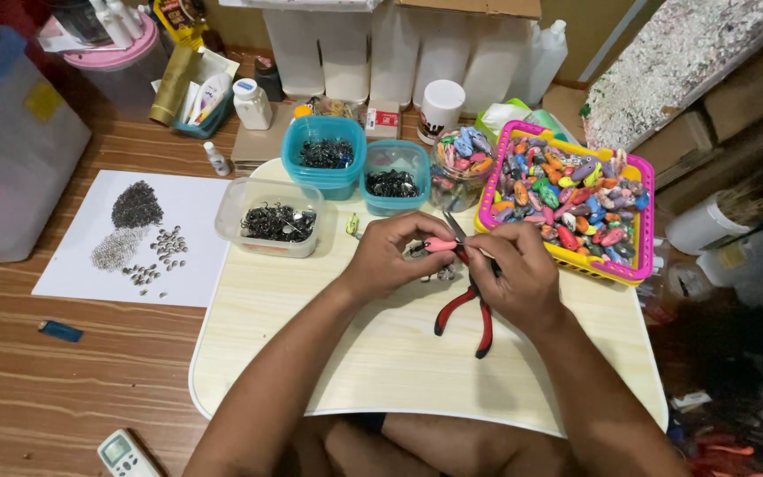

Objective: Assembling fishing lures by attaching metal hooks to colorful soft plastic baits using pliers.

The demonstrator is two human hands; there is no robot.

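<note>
My left hand (390, 256) pinches a small pink fish-shaped lure (441, 245) over the pale lap table (399, 353). My right hand (518, 278) grips red-handled pliers (468, 309), whose metal jaws (454, 227) point up beside the lure. A few small metal parts (439, 276) lie on the table under my hands. Just beyond my right hand stands a pink-and-yellow basket (567, 256) full of colourful lures.
Two teal tubs (324, 172) and a clear tub (267, 238) hold dark metal rings and hooks. A clear jar of lures (461, 163) stands behind. A white sheet (90, 265) with piles of small parts, a blue lighter (61, 331) and a remote (123, 455) lie left.
</note>
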